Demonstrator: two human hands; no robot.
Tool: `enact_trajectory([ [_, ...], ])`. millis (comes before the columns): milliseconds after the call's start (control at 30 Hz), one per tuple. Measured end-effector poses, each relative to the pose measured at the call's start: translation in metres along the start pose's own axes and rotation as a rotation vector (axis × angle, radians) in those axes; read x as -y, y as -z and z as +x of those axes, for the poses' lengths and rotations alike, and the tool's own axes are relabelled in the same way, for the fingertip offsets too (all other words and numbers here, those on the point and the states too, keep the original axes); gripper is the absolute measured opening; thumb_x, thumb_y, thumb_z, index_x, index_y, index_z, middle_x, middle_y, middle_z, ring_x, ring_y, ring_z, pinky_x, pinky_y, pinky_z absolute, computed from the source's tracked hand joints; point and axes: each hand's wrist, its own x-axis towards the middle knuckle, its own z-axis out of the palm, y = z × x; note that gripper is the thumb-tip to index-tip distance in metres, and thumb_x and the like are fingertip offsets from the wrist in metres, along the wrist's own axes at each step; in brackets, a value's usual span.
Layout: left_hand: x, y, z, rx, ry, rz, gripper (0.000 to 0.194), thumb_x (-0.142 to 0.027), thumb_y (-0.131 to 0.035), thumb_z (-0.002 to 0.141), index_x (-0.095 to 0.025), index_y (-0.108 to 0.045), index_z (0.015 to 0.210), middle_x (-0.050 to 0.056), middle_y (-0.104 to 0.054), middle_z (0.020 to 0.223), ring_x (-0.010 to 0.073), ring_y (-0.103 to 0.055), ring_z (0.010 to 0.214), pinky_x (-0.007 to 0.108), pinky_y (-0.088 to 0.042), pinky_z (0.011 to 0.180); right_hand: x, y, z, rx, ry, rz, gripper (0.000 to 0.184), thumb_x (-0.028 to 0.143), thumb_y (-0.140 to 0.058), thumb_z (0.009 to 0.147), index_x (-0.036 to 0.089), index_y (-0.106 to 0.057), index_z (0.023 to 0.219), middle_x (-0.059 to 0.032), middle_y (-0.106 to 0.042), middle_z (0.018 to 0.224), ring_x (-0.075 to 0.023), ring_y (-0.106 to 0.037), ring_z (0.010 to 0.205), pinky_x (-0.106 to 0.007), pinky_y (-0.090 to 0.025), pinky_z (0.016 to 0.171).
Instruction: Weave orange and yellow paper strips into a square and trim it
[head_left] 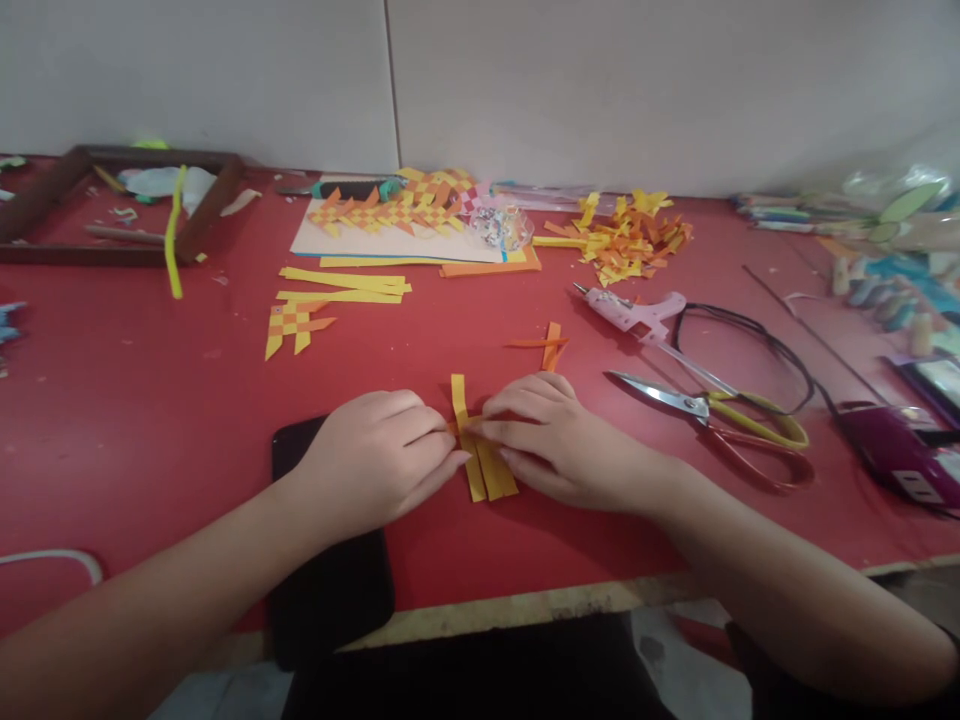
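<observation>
**Near the front edge of a red table [187, 400]: yellow strips [493, 475] under two busy hands**

So the yellow strips sit right between the left hand [379, 450] and right hand [536, 435], side by side, one poking out farther at the far end. Both hands are narrowed, fingertips bunched on the paper — can't tell if that's a true pinch or just pressing. My read: it's the lining-up-and-weaving step, going by the checkered paper fish [289, 325] beyond the left hand. Next move probably calls for pinning the strips flat while a cross strip gets threaded over and under.

Hard to make out: a sliver of orange paper [451, 429] peeks out by the left fingertips, but fingers cover the actual crossing. The flat black object [330, 590] is partly hidden by the left forearm — phone, maybe? And the purple device [892, 450] is cut off at the right edge.
</observation>
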Motion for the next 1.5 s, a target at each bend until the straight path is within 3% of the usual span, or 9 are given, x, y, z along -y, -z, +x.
enact_trajectory([
  [267, -0.0024, 0.0045, -0.0008, 0.107, -0.034, 0.033, 0.027, -0.035, -0.058, 0.095, -0.013, -0.072, 0.101, 0.009, -0.072, 0.089, 0.0261, -0.066, 0.078, 0.040, -0.055, 0.064, 0.0041, -0.0013, 0.0010, -0.003, -0.008, -0.054, 0.034, 0.019, -0.046, 0.096, 0.017, -0.068, 0.121, -0.0100, -0.066, 0.112, -0.0237, -0.054, 0.106, -0.043, -0.038, 0.094],
  [567, -0.0021, 0.0038, -0.0012, 0.161, -0.001, 0.040, 0.031, -0.040, -0.063, 0.091, -0.013, -0.072, 0.103, 0.009, -0.071, 0.092, 0.0272, -0.065, 0.081, 0.041, -0.055, 0.066, 0.0025, 0.0000, 0.0010, -0.024, -0.004, -0.021, 0.033, 0.016, -0.045, 0.095, 0.019, -0.070, 0.117, -0.0090, -0.068, 0.111, -0.0220, -0.057, 0.104, -0.044, -0.037, 0.096],
  [700, -0.0020, 0.0030, -0.0005, 0.160, 0.004, 0.037, 0.030, -0.040, -0.062, 0.091, -0.013, -0.072, 0.100, 0.009, -0.071, 0.093, 0.0268, -0.064, 0.080, 0.041, -0.054, 0.066, 0.0008, -0.0012, -0.0003, -0.048, 0.045, -0.051, 0.030, 0.017, -0.049, 0.091, 0.022, -0.074, 0.108, -0.0079, -0.068, 0.110, -0.0228, -0.058, 0.103, -0.046, -0.037, 0.097],
  [1100, -0.0024, 0.0035, -0.0005, 0.065, -0.007, -0.003, 0.033, -0.038, -0.056, 0.095, -0.011, -0.073, 0.089, 0.011, -0.071, 0.084, 0.0269, -0.064, 0.075, 0.042, -0.052, 0.063, 0.0023, -0.0031, -0.0008, -0.068, 0.035, -0.069, 0.033, 0.015, -0.049, 0.089, 0.020, -0.074, 0.111, -0.0093, -0.067, 0.110, -0.0243, -0.056, 0.104, -0.046, -0.039, 0.098],
  [1500, -0.0020, 0.0003, -0.0009, 0.105, -0.010, 0.024, 0.029, -0.037, -0.057, 0.095, -0.012, -0.072, 0.100, 0.010, -0.070, 0.088, 0.0269, -0.064, 0.078, 0.042, -0.052, 0.065, 0.0071, -0.0008, -0.0007, -0.065, 0.013, -0.083, 0.035, 0.014, -0.050, 0.085, 0.021, -0.073, 0.110, -0.0097, -0.067, 0.108, -0.0248, -0.057, 0.102, -0.051, -0.038, 0.102],
])
